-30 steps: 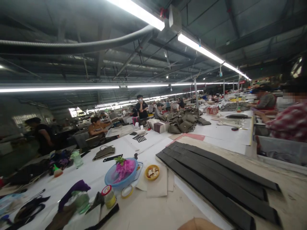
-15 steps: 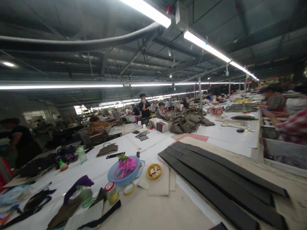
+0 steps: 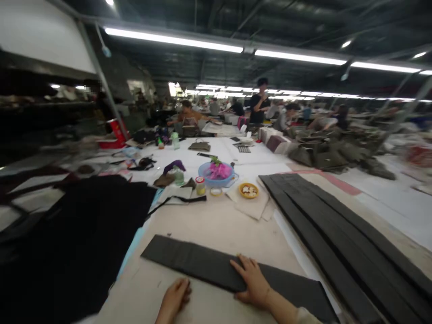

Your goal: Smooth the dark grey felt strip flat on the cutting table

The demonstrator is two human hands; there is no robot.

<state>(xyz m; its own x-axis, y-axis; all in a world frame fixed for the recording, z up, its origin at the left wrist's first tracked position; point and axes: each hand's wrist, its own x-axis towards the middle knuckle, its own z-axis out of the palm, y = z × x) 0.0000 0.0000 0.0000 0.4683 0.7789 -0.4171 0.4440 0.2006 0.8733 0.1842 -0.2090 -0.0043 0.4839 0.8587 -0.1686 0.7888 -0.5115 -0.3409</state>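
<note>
- Dark grey fabric strip (image 3: 216,270), long and flat, lies across the beige worktable (image 3: 216,220) just in front of the person, left end free, right end running under the right forearm.
- Right hand (image 3: 251,283) rests flat on the strip's middle, fingers (image 3: 240,266) spread, palm down, nothing pinched.
- Left hand (image 3: 173,299) sits on bare table just beside the strip's near edge, fingers loosely curled; whether they touch the strip, cannot tell.
- Judgement: smooth outward from the pressing palm, keeping the edge straight, so no wrinkle sets in.
- Stack of long dark strips (image 3: 337,225) lies to the right, well apart; black cloth pile (image 3: 77,238) to the left.
</note>
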